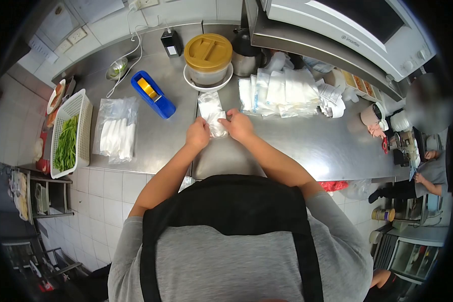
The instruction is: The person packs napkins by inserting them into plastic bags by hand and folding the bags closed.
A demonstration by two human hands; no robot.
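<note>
Seen from above, two bare hands met over a steel bench. The fingers of the left hand gripped the left edge of a small clear packet with white contents, and the fingers of the right hand pinched its right edge. The packet lay on the bench just in front of a white bowl holding a yellow-lidded tub. A blue tape dispenser sat to the left; a pile of white packets lay to the right.
</note>
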